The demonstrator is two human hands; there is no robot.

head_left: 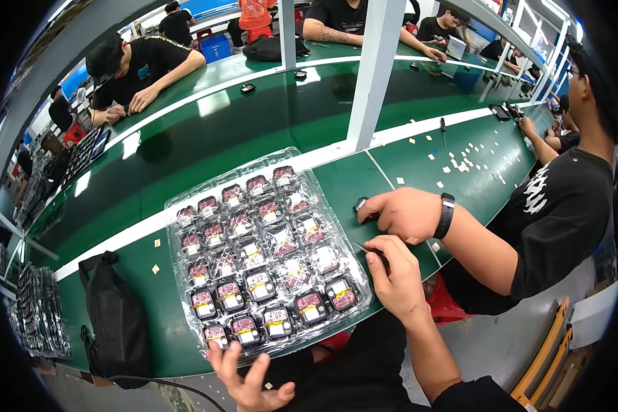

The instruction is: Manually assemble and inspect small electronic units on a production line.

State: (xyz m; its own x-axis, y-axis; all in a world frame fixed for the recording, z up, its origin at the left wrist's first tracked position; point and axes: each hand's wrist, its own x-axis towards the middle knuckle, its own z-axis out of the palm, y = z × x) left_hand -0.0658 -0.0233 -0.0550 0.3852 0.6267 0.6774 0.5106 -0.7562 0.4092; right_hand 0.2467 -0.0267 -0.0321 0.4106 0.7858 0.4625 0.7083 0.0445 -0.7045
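A clear plastic blister tray (174,206) lies on the green bench in front of me, its pockets holding several small black-and-red modules (259,285) with yellow labels. My left hand (248,379) hovers at the tray's near edge, fingers spread and holding nothing. My right hand (397,275) rests beside the tray's right edge, pinched on a thin metal tool (364,248) whose tip points toward the tray. Just beyond it, a co-worker's hand (405,214) with a black wristband grips a small dark part (360,204).
A black bag (113,316) sits to the left of the tray, and stacked trays (38,312) stand at the far left. A white post (374,75) rises behind. Small beige bits (460,165) and a screwdriver (443,127) lie to the right. Other people sit across the bench.
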